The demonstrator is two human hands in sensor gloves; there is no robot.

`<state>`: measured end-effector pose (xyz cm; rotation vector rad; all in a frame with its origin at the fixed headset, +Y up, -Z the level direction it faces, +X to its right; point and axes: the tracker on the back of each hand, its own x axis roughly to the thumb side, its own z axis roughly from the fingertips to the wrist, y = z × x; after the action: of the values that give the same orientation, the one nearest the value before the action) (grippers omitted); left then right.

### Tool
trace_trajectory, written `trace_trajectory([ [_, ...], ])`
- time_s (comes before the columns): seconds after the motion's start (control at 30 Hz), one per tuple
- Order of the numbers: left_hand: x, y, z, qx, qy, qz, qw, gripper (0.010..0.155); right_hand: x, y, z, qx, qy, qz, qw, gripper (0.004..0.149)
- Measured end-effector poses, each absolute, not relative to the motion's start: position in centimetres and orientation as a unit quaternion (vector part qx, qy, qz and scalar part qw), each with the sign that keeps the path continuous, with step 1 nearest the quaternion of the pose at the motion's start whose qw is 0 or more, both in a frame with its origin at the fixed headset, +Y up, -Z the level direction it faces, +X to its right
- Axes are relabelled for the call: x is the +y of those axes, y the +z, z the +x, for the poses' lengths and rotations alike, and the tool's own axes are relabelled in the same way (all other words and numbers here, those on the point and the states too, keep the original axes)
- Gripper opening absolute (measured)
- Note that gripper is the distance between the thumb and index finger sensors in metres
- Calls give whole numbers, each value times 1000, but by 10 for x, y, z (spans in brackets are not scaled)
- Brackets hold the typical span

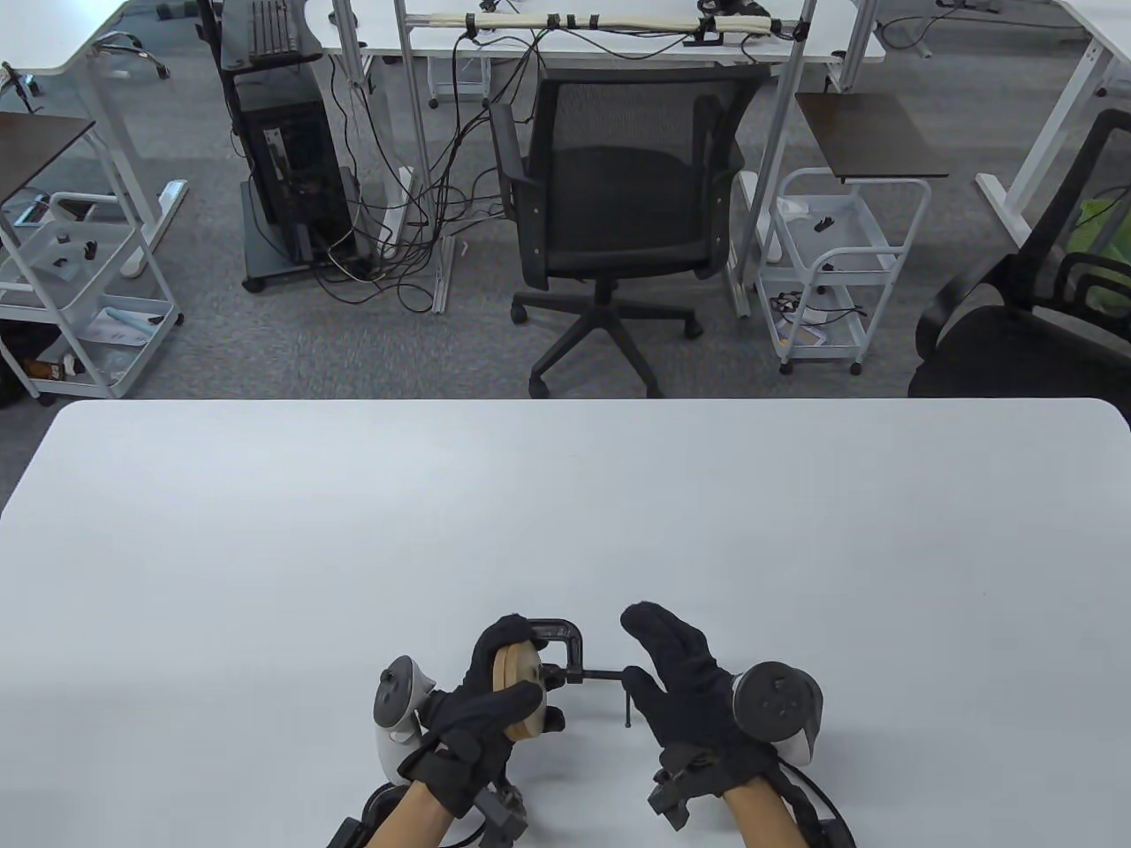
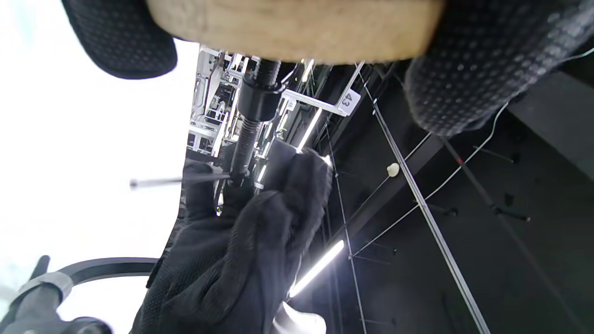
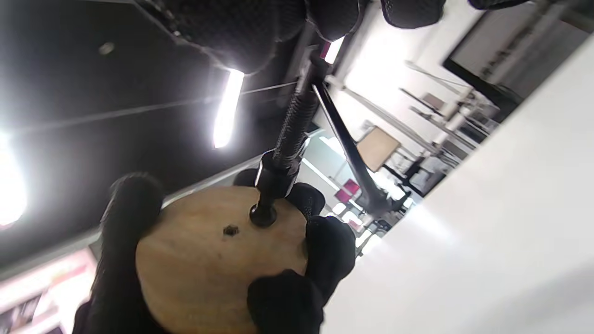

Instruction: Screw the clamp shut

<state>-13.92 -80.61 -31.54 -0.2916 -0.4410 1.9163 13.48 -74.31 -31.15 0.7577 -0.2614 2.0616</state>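
A black C-clamp (image 1: 558, 632) sits around a stack of round wooden discs (image 1: 523, 678), low over the table's near edge. My left hand (image 1: 504, 685) grips the discs, fingers over the top and thumb across the front. The threaded screw (image 1: 590, 678) points right toward my right hand (image 1: 638, 676), which pinches the screw's end at the thin sliding handle bar (image 1: 626, 705). In the right wrist view the screw (image 3: 292, 123) ends in a pad (image 3: 263, 216) that touches the disc face (image 3: 204, 264). In the left wrist view the screw (image 2: 250, 130) and bar (image 2: 171, 181) meet my right fingers (image 2: 260, 218).
The white table (image 1: 565, 512) stretches away from the hands. Beyond its far edge stand a black office chair (image 1: 618, 203), white wire carts (image 1: 831, 265) and desks on the floor.
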Motion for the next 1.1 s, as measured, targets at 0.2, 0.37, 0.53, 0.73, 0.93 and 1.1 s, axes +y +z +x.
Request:
trace_trajectory([
  [0.2, -803, -315, -147, -173, 814, -99, 546, 94, -740, -300, 117, -147, 905, 348, 195, 99],
  [0.37, -802, -316, -148, -184, 819, -105, 534, 94, -743, -300, 115, -193, 900, 356, 161, 100],
  [0.53, -803, -316, -143, -197, 814, -119, 533, 94, -742, -299, 117, -194, 888, 367, 198, 74],
  [0.73, -803, -316, -141, -202, 811, -127, 534, 94, -742, -301, 118, -165, 882, 370, 242, 63],
  [0.93, -803, -317, -143, -202, 820, -128, 520, 94, -742, -300, 115, -142, 888, 381, 213, 81],
  [1.1, -802, -316, -141, -213, 826, -148, 501, 94, -741, -294, 108, -210, 895, 379, 102, 95],
])
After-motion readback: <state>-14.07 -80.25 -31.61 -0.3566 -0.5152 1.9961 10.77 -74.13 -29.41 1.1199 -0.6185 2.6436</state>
